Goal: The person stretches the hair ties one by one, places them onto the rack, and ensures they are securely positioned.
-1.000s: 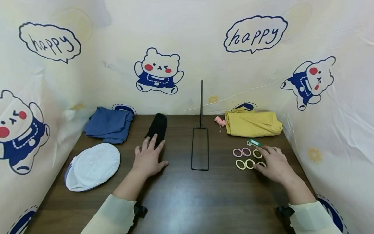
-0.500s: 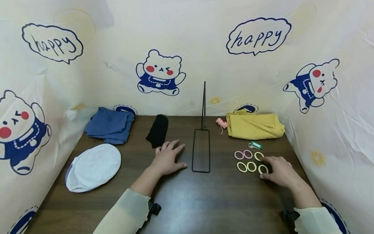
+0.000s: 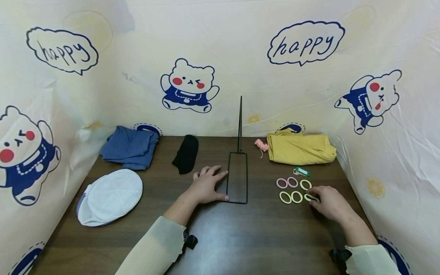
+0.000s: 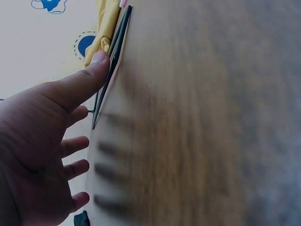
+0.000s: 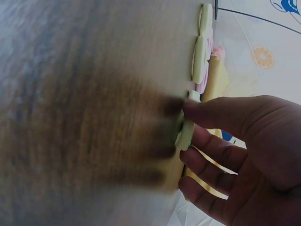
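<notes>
My right hand [image 3: 330, 202] pinches a pale yellow ring [image 5: 187, 134] between thumb and fingers, and the ring tilts up at its near edge. Beside it on the table lie several more rings, pale yellow [image 3: 291, 197] and pink [image 3: 277, 183]. My left hand [image 3: 206, 187] is spread at the left side of a black wire stand [image 3: 246, 177]. Its thumb reaches the near left corner of the stand's flat rectangular base, and the index fingertip is right at the left wire. A thin black upright [image 3: 240, 122] rises from the base's far end.
At the back left lie a folded blue cloth [image 3: 128, 149] and a black sock-like item [image 3: 186, 154], with a white mesh cap [image 3: 111, 196] nearer. A folded yellow cloth [image 3: 300, 149], pink yarn [image 3: 261, 145] and a green key tag [image 3: 302, 172] lie at right.
My left hand has moved right, from the black item to the wire stand. My right hand has come to the nearest right ring and tilted it up.
</notes>
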Demonstrator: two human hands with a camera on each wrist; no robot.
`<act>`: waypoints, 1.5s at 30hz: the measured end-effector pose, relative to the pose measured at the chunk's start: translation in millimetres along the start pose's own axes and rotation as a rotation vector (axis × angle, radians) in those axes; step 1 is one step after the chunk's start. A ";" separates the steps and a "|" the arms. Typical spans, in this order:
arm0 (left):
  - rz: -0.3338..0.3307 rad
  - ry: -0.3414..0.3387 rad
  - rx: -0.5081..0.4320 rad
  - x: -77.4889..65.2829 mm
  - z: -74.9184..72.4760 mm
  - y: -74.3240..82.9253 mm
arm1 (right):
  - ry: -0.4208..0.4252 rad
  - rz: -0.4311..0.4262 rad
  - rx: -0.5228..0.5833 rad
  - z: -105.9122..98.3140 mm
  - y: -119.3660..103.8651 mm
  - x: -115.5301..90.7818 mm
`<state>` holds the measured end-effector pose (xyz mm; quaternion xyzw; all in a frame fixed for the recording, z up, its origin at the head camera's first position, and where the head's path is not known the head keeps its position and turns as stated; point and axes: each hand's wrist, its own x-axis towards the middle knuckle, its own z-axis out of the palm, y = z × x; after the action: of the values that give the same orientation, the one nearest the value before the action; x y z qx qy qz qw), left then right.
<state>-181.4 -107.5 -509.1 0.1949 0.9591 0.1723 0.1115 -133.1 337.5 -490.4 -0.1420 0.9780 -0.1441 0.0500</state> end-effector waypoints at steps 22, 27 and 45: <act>0.027 -0.042 0.012 5.7 1.1 4.1 | 0.378 -0.237 0.098 -39.3 -67.5 9.0; 0.020 -0.040 0.021 6.4 4.0 4.5 | 0.422 -0.293 0.115 -49.4 -88.9 16.1; -0.036 -0.056 0.038 6.8 5.3 12.2 | 0.562 -0.599 0.219 -91.7 -159.6 39.1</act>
<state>-181.9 -92.6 -510.4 0.1845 0.9621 0.1464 0.1378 -141.2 204.1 -357.9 -0.3689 0.8481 -0.2884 -0.2479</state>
